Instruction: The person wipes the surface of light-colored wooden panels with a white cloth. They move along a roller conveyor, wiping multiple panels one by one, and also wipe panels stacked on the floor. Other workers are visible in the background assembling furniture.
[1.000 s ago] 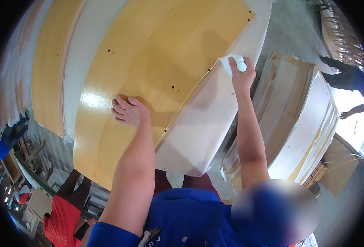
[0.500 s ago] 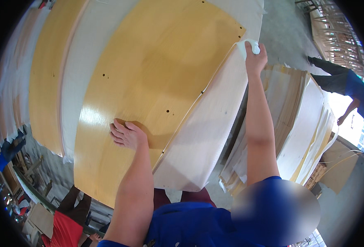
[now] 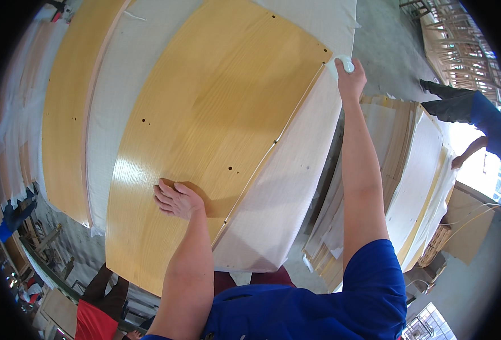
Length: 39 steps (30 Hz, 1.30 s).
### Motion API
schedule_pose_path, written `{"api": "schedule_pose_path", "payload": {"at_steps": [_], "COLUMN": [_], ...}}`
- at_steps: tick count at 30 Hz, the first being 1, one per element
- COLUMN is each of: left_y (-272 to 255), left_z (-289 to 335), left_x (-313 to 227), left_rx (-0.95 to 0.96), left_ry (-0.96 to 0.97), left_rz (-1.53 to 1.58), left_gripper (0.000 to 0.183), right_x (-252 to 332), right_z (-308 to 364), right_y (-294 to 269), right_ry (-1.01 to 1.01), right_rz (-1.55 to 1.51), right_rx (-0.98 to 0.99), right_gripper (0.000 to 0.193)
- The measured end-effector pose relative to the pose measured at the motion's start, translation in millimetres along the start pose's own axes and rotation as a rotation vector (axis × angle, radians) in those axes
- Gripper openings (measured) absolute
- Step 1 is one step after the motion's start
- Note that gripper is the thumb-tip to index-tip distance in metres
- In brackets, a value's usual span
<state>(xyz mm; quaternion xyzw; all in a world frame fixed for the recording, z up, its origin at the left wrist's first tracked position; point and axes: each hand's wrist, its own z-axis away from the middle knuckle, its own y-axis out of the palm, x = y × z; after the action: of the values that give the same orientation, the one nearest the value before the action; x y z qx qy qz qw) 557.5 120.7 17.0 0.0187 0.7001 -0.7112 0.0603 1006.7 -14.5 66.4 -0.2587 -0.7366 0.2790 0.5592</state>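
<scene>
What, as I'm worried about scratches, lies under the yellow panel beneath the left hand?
White sheeting shows past the upper and right edges of the yellow panel, seemingly running beneath it. What lies under its middle is covered from view.

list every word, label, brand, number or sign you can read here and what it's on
None can be read.
Yellow panel: dark holes, no legible lettering.
White object in the right hand: partly covered, nothing legible.
Blue shirt: pale marks at the picture's lower edge, too small to read.
</scene>
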Motion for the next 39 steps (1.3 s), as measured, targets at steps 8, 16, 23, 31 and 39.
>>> {"api": "schedule_pose_path", "payload": {"at_steps": [8,16,23,31,39], "left_y": [6,7,8,4,6], "left_z": [-1,-1,-2,-3,-3], "left_x": [5,7,5,6,10], "left_rx": [-0.053,-0.038,0.000,0.000,0.016], "left_ry": [0.024,0.013,0.037,0.031,0.032], "left_rz": [-0.022,-0.063,-0.030,-0.065,-0.054], "left_gripper": [0.052,0.051,0.053,0.054,0.055], "right_x": [6,31,120,187,206], "right_z": [-17,-45,-77,-91,-113], "right_y": [3,23,105,201,254], "right_ry": [-0.017,0.037,-0.072,-0.214,-0.324], "right_rz": [-0.009,-0.090,-0.408,-0.295,-0.080], "right_rx": [-0.061,-0.140,0.062,0.130,0.101], "right_gripper": [0.033,0.037,0.034,0.047,0.051]}}
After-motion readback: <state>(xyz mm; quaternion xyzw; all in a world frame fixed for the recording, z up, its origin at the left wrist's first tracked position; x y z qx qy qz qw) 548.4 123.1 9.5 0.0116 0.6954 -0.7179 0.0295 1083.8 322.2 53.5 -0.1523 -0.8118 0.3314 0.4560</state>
